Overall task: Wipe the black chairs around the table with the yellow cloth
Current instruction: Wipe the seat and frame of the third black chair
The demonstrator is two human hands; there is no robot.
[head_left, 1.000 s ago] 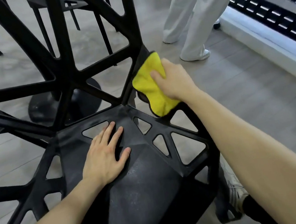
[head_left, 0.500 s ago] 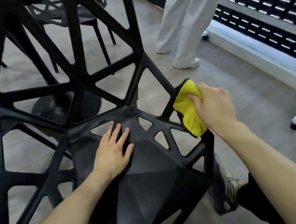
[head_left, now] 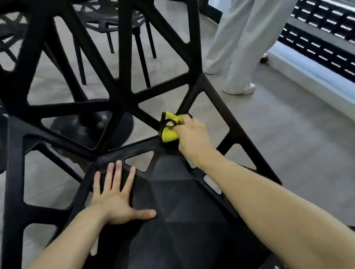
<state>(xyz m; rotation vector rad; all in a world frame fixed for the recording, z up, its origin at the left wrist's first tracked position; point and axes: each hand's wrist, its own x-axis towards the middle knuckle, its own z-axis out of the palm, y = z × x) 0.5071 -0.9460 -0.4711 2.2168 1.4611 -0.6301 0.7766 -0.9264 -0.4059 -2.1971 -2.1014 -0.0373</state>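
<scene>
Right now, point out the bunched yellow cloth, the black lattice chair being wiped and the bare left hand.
yellow cloth (head_left: 169,133): head view, bunched lower fold.
black lattice chair (head_left: 178,201): head view, seat centre.
left hand (head_left: 115,202): head view, back of hand.

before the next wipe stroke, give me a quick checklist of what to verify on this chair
1. Right hand has a grip on the bunched yellow cloth: ok.
2. Cloth touches the black plastic lattice chair where seat meets backrest: ok.
3. Left hand lies flat on the seat, steadying it: ok.
4. Left fingers away from the cloth's path: ok.
5. Seat already clean: cannot tell.
6. Person in white trousers stands apart from the chair: ok.
</scene>
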